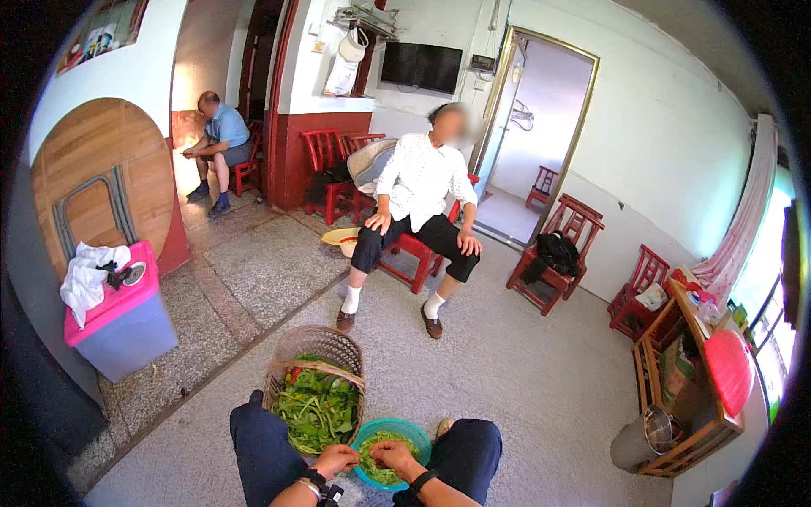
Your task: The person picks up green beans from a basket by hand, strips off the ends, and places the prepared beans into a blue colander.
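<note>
Low before me, my left hand (336,461) is at the left rim of a turquoise plastic basin (423,433), its fingertips pinched together. My right hand (394,457) is over the basin, fingers curled towards the left hand. Anything between the fingertips is too small to make out. Cut or broken green vegetable pieces (384,438) lie in the basin, partly hidden by my right hand. Left of it, between my legs, stands a woven basket (312,340) with an arched handle (326,369). Leafy green vegetables (315,405) fill it, with a few red pieces (293,375) among them.
A seated person (421,184) faces me on a red chair (412,253); another person (223,136) sits farther back. A lidded plastic bin (136,342) stands left, near a folded round table (101,165). A wooden shelf (690,317) and grey bucket (630,447) stand right.
</note>
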Available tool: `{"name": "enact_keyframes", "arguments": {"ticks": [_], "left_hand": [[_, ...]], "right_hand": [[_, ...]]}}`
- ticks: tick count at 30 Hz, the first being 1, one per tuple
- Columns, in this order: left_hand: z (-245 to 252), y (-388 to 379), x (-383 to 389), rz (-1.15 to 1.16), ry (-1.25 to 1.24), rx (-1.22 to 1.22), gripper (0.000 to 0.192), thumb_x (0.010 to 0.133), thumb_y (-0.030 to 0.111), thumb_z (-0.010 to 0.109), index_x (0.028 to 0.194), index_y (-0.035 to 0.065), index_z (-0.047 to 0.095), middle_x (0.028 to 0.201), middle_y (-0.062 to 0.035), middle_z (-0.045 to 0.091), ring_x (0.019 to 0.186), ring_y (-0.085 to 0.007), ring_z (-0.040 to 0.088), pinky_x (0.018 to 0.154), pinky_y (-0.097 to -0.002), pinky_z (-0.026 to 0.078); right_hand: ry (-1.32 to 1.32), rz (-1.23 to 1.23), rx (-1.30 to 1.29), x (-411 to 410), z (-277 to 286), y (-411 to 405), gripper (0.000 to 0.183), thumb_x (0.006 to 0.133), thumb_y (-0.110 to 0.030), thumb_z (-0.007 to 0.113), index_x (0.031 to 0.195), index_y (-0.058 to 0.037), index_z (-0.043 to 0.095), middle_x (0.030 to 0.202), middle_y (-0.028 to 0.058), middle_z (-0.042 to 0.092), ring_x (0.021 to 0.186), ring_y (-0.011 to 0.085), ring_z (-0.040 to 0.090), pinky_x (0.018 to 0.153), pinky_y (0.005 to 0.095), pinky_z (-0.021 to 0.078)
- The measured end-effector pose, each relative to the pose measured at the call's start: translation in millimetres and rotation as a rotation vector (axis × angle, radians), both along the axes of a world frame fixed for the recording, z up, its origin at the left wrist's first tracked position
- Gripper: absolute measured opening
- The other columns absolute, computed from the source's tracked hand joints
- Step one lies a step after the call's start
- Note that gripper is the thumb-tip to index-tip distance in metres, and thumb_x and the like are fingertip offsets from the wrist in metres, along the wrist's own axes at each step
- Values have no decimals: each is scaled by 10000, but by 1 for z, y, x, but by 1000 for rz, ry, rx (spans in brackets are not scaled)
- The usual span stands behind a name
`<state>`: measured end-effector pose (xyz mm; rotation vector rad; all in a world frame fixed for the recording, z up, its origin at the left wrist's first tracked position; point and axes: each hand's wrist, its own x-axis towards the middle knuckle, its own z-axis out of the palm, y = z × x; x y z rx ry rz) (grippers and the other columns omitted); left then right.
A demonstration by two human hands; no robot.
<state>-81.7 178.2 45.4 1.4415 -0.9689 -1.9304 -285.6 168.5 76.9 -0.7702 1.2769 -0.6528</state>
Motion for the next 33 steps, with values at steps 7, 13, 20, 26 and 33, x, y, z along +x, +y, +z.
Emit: {"name": "enact_keyframes", "arguments": {"ticks": [7,13,20,26,33], "left_hand": [[0,-7,-6,-23,-13,-32,122,826,111,634,855,-8,628,770,-55,635,633,-111,575,539,-232,450],[2,-6,-5,-5,12,0,102,830,103,624,823,1,620,748,-57,623,629,-109,569,527,-227,439],[8,-2,-4,-58,-27,-1,206,799,187,685,945,44,650,837,-19,660,739,-97,618,641,-241,494],[-8,-9,-5,-107,17,-20,187,840,200,632,961,57,625,843,-10,658,741,-102,616,640,-233,484],[-14,-9,-2,-103,21,-18,188,841,182,624,977,53,620,855,-17,660,744,-95,615,636,-227,481]], "right_hand": [[-11,28,14,3,9,-2,165,835,-65,627,991,-11,632,761,56,638,626,153,609,572,287,524],[-4,16,14,4,12,0,170,831,-64,629,994,-15,634,773,60,644,639,160,616,581,293,533],[1,-12,-11,6,3,4,117,832,-118,641,890,-17,652,696,35,605,566,122,546,517,270,473],[-13,8,7,4,9,0,122,833,-116,641,921,-33,656,759,30,628,607,123,573,550,277,501],[6,11,11,6,16,-1,156,841,-72,626,983,-9,635,806,62,647,679,163,626,587,300,532]]}}
